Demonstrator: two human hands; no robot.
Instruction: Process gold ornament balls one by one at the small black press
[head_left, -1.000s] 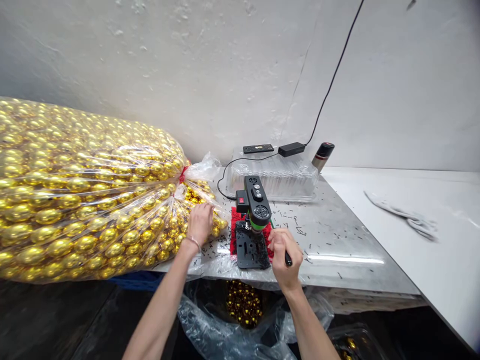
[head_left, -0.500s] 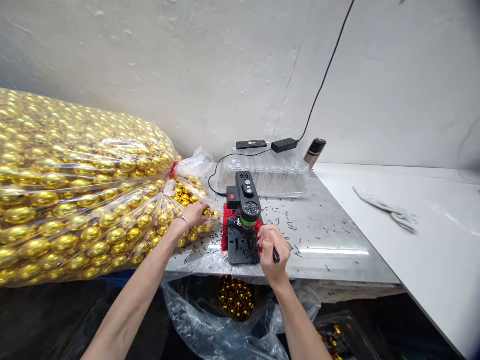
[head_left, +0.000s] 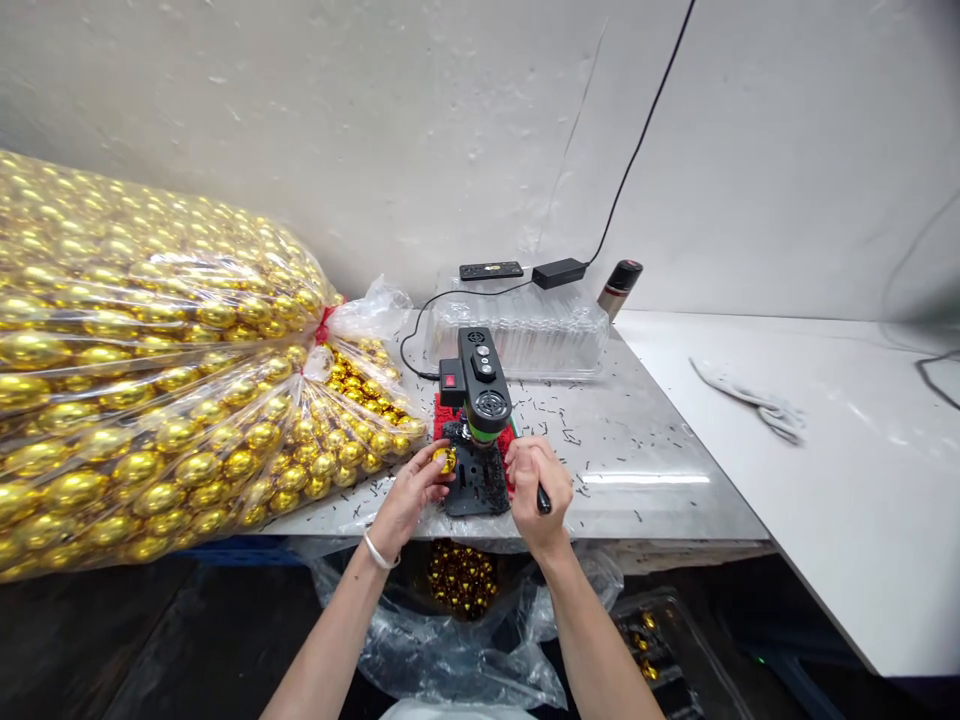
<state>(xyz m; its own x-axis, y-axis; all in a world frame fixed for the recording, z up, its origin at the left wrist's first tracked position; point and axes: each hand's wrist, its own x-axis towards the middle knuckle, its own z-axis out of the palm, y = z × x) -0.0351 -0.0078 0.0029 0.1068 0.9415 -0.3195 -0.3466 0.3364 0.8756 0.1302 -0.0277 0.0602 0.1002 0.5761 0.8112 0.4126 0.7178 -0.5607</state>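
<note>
- The left hand [head_left: 409,490] pinches a gold ball [head_left: 445,461] between thumb and fingers, at the left side of the black machine's base plate [head_left: 465,495]; whether the ball touches the plate, I cannot tell.
- The right hand [head_left: 540,485] is closed around a black handle [head_left: 544,500], just right of the base plate.
- The black machine [head_left: 484,380] stands upright near the front edge of the metal tabletop [head_left: 637,490], with a red mat [head_left: 442,412] showing on both sides of it. Small dark bits lie scattered around it.
- A big clear bag of gold balls [head_left: 150,400], tied in red, covers the left end of the tabletop.
- Toward the back edge, clear plastic packaging [head_left: 525,340] carries a power adapter [head_left: 559,273] and a flat black device [head_left: 491,270] on top.
- A dark-capped bottle [head_left: 621,285] leans beside the packaging, by the tabletop's back right corner.
- A pale glove [head_left: 750,400] lies on the white table [head_left: 862,450], to the right of the metal tabletop.
- Below the front edge, a lower pile of gold balls [head_left: 461,580] sits amid loose clear plastic; farther right, a clear container [head_left: 705,640] has a few more in it.
</note>
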